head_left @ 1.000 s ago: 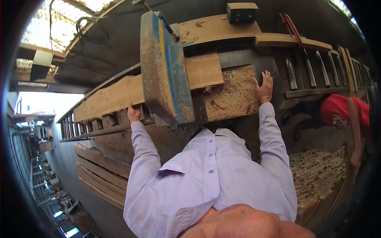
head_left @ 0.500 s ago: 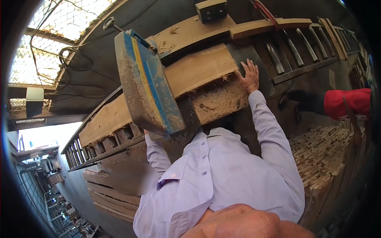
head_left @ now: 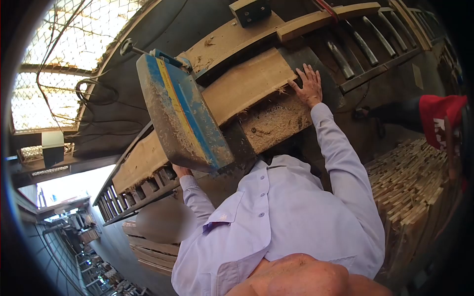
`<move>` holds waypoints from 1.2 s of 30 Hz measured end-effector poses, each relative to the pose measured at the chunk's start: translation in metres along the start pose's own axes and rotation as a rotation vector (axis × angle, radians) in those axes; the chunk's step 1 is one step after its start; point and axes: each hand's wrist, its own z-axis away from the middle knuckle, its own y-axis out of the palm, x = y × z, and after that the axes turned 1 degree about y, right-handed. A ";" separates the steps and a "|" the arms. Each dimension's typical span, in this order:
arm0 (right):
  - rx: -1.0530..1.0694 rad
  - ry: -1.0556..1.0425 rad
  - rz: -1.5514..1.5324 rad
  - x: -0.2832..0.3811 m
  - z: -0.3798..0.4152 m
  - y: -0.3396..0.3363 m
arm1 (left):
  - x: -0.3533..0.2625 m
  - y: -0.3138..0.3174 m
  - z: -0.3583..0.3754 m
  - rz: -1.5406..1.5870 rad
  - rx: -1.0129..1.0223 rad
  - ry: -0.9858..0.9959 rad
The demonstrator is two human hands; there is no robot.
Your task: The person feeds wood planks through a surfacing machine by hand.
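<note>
A long wooden plank [head_left: 249, 86] lies along the machine bed and passes beneath a blue, sawdust-coated machine housing [head_left: 182, 116]. At the plank's right end is my right hand [head_left: 310, 86], fingers spread, thumb right at the corner of the wood. Left of the housing, my left hand [head_left: 181, 170] is at the plank's near edge; the housing hides its fingers. Sawdust covers the plate [head_left: 276, 126] below my right hand, and the plank's near edge is ragged with splinters.
Metal rollers [head_left: 363, 42] continue the bed at upper right. A person in red [head_left: 437, 121] stands at the right, above stacked wood strips [head_left: 407, 182]. More boards [head_left: 153, 251] are piled at lower left. A wooden fence piece [head_left: 328, 22] runs behind the plank.
The view has tilted and shifted slightly. More of my left hand shows beside the housing. My right hand stays at the plank's end, and the person in red appears farther right.
</note>
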 end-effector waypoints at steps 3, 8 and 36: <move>-0.011 -0.010 0.019 -0.005 0.000 0.003 | -0.004 0.003 -0.005 -0.039 0.020 0.003; -0.001 0.017 -0.051 -0.006 -0.004 0.003 | 0.003 0.009 -0.005 -0.084 0.040 -0.011; -0.156 -0.069 -0.003 0.000 -0.012 0.019 | -0.027 0.063 0.064 0.131 -0.349 -0.097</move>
